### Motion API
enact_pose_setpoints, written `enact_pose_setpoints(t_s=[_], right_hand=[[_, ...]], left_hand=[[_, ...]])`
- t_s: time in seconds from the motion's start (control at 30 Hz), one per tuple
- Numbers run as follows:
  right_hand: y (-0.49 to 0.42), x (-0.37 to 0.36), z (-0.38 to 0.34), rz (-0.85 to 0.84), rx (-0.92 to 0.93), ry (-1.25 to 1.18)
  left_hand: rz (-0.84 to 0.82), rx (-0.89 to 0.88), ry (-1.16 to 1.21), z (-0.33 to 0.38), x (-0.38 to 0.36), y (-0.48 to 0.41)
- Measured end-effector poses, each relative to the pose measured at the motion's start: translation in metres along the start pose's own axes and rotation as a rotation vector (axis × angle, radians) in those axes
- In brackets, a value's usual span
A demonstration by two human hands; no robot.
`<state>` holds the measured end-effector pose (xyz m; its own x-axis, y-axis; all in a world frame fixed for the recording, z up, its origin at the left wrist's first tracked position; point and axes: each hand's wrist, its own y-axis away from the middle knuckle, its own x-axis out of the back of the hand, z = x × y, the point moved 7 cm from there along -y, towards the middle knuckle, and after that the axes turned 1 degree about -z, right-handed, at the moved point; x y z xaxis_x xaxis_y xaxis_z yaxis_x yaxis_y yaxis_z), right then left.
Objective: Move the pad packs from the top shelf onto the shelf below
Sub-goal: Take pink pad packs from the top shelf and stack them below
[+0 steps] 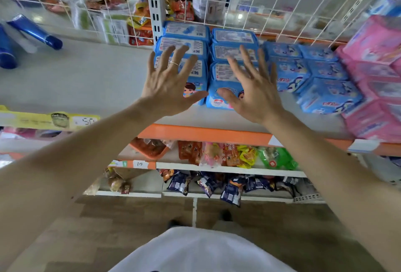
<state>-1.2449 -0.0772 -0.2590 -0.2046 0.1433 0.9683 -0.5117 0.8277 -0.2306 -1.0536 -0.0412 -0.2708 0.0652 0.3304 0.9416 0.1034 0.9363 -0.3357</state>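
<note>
Here, both hands are wide, with fingers spread, and they hold nothing. The left hand has a ring on one finger and is over the left row of blue pad packs. The right hand is over the row just beside it. I cannot tell if the fingers touch the packs. The packs lie on the top shelf, near its front. Pink packs sit far right. The shelf below holds snack bags.
</note>
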Motion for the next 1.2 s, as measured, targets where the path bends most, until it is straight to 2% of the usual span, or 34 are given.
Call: enact_pose_setpoints(t_s=[0.13, 0.33, 0.67, 0.83, 0.93, 1.2], right_hand=[[0.018, 0.01, -0.007, 0.088, -0.039, 0.019], [0.041, 0.019, -0.016, 0.08, -0.06, 0.068], [0.089, 0.058, -0.005, 0.175, 0.016, 0.027], [0.128, 0.08, 0.019, 0.178, 0.039, -0.03], [0.153, 0.095, 0.032, 0.191, 0.041, -0.065], [0.22, 0.144, 0.054, 0.277, 0.061, -0.167]], left_hand=[[0.008, 0.004, 0.038, 0.015, 0.007, 0.01], [0.062, -0.043, 0.036, 0.038, 0.027, 0.027], [0.112, -0.013, -0.039, 0.077, 0.066, 0.058], [0.094, 0.013, -0.059, 0.121, 0.084, 0.079], [0.142, -0.003, -0.04, 0.155, 0.099, 0.095], [0.136, 0.01, -0.035, 0.228, 0.134, 0.124]])
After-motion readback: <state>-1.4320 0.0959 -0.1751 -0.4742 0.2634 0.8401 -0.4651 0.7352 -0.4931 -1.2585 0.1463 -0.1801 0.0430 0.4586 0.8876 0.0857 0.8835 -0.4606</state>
